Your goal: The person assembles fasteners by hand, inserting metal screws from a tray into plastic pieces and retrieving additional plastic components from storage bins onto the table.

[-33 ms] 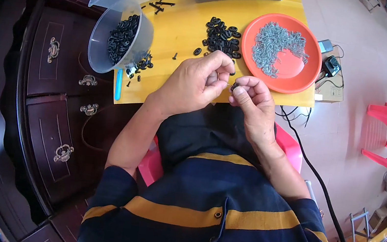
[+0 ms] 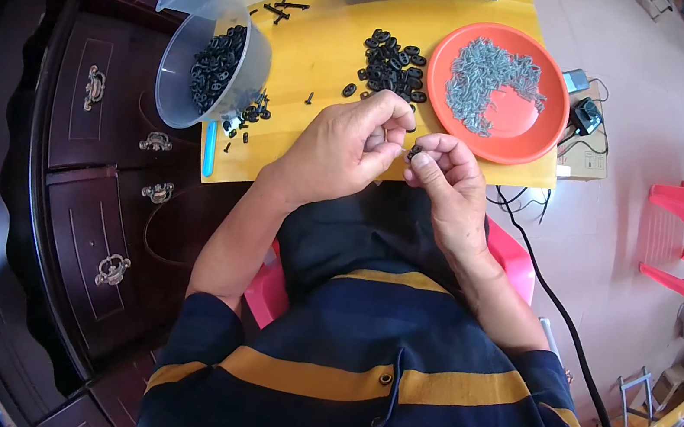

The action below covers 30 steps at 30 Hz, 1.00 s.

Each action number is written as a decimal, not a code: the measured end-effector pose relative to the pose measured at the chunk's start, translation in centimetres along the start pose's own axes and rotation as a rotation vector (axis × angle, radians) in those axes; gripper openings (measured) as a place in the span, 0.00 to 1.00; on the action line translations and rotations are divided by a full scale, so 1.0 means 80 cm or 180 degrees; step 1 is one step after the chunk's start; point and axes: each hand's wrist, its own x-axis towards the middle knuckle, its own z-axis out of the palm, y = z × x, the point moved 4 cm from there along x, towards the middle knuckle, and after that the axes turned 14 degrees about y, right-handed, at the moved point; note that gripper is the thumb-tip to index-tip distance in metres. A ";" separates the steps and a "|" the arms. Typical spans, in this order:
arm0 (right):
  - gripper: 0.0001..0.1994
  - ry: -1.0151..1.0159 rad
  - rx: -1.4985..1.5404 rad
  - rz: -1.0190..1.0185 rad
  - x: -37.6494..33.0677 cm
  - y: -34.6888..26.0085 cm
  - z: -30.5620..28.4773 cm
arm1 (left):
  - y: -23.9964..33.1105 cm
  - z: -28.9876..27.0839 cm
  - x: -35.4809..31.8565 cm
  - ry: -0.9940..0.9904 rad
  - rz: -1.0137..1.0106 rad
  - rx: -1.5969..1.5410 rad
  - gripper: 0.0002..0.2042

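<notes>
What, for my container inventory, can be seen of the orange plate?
The orange plate is round and plastic-looking with a raised rim. It lies flat on the yellow table, at right. Slender silvery pieces cover much of it, leaving a bare patch at lower right. The right hand is close to its near edge; contact is unclear.

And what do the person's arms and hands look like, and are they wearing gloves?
No gloves: the left hand and right hand are bare, with no watch or ring that I can see. The forearms are bare too. Above them are dark navy-blue fabric short sleeves, each with a mustard-yellow band around it.
</notes>
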 end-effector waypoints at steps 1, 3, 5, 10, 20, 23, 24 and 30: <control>0.08 -0.0002 0.0003 0.0008 0.000 0.000 0.000 | 0.003 0.000 -0.001 -0.0001 0.0001 0.0017 0.11; 0.08 -0.0062 -0.0056 -0.0041 0.000 -0.002 0.001 | 0.003 0.002 -0.002 -0.0011 0.0003 0.0028 0.11; 0.08 -0.0058 -0.0096 -0.0068 -0.001 -0.003 0.003 | 0.002 0.004 -0.003 -0.0018 0.0066 -0.0005 0.11; 0.09 -0.0053 -0.0195 -0.0101 -0.003 -0.005 0.003 | 0.001 0.004 -0.003 -0.0058 0.0089 0.0165 0.11; 0.09 -0.0104 -0.0333 -0.0127 -0.003 -0.004 0.004 | 0.001 0.002 -0.006 -0.0027 0.0083 0.0291 0.11; 0.08 -0.0114 -0.0370 -0.0182 -0.003 -0.003 0.003 | 0.002 0.004 -0.007 -0.0029 0.0113 0.0253 0.11; 0.07 -0.0127 -0.0422 -0.0221 -0.004 -0.003 0.003 | 0.003 0.005 -0.008 -0.0025 0.0113 0.0255 0.11; 0.06 -0.0058 -0.0614 -0.0497 -0.010 -0.003 0.005 | 0.001 0.012 -0.019 0.0109 0.0180 0.0386 0.12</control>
